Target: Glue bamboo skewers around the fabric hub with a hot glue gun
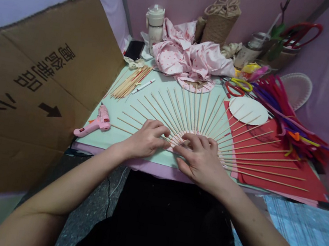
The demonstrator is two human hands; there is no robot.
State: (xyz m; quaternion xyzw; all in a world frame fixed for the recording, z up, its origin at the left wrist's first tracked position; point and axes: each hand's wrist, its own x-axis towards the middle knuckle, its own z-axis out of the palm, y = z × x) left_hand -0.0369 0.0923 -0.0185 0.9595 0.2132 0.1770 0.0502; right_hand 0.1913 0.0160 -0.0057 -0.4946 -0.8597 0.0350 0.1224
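Observation:
A fan of thin bamboo skewers (206, 109) spreads out from a small pink-and-white patterned disc (192, 132) near the table's front edge. My left hand (149, 139) is at the disc's left side, fingers curled and thumb and forefinger closed around the inner end of a low left skewer (122, 129). Over the disc lies my right hand (198, 155), fingers bent and apart, their tips pressing on its surface and hiding much of it. Right-hand skewers stretch across red sheets (257, 171).
A pink glue gun (98, 123) lies left, beside a tall cardboard panel (49, 80). Behind are loose skewers (132, 81), a white marker (143, 86), crumpled pink fabric (190, 56), a bottle (155, 26) and twine (221, 21). Scissors (235, 88), a white oval (248, 110) and pipe cleaners (280, 104) sit right.

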